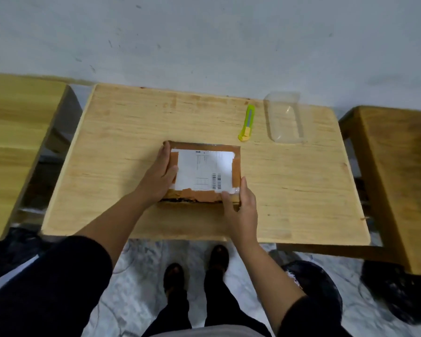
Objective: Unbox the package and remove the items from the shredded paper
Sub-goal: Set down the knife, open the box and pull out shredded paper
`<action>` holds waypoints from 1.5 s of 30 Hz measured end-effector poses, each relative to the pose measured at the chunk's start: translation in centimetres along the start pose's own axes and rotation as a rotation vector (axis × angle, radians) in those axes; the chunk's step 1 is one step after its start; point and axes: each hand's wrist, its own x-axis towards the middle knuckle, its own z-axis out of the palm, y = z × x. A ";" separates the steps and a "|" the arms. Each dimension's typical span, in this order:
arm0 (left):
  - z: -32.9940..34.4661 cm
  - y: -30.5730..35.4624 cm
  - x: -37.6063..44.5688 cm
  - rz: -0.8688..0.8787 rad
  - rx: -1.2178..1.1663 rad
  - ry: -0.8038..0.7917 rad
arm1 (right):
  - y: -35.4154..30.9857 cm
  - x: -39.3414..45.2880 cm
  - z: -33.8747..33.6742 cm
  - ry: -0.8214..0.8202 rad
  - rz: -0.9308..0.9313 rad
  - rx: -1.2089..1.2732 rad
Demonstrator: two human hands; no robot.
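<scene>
Flat brown taped cardboard package (202, 171), sealed, table (301, 186) centre; left hand (159, 175) grips its 9 o'clock edge, right hand (241, 205) its 5 o'clock corner; likely light, stiff, tape-slick.

pkg (204, 171) center on table (107, 132), knife (247, 122) behind-right, tray (285, 117) right of knife
</scene>
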 end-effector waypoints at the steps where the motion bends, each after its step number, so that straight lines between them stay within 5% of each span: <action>1: 0.0 0.0 -0.4 0.000 -0.014 0.015 | 0.2 -0.2 -0.1 -0.009 -0.005 -0.002; 6: 0.9 -0.2 -4.3 0.058 -0.129 0.167 | 0.5 0.0 -1.1 -0.036 -0.063 -0.086; 17: 1.7 -0.5 -6.5 0.038 -0.119 0.234 | -3.1 1.1 -2.5 0.120 -0.184 0.048; 22: 1.7 -0.8 -6.3 0.028 -0.092 0.190 | -4.9 4.2 -3.5 0.046 -0.205 0.095; 31: 2.1 -1.1 -5.6 -0.002 -0.024 0.201 | -5.7 10.8 -3.0 -0.191 -0.365 -0.224; 39: 1.8 -0.6 -5.5 -0.044 -0.018 0.196 | -3.6 15.1 -2.0 -0.347 -0.236 -0.575; 45: 0.8 1.8 -3.1 0.231 0.244 0.161 | -5.1 12.4 -3.4 -0.259 -0.597 -0.627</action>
